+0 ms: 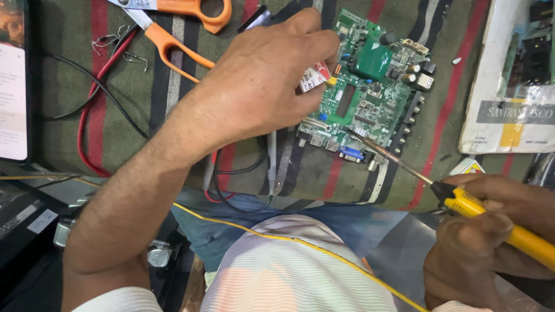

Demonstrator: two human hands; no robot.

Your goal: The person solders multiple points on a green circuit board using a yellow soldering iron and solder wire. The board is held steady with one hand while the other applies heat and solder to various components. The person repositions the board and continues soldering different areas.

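A green circuit board [376, 86] crowded with small components lies on a striped cloth [133, 98]. My left hand [260, 81] rests over the board's left edge, fingers pinching it and covering a small red and white label. My right hand [491, 231] at the lower right grips a yellow-handled soldering iron [491, 216]. Its thin metal tip [355, 136] reaches up and left onto the lower part of the board.
Orange-handled scissors [179, 29] lie at the top left. Red and black wires [92, 98] loop over the cloth. A phone [13, 81] sits at the left edge, a worn booklet [509, 86] at the right. A yellow wire [289, 240] crosses my lap.
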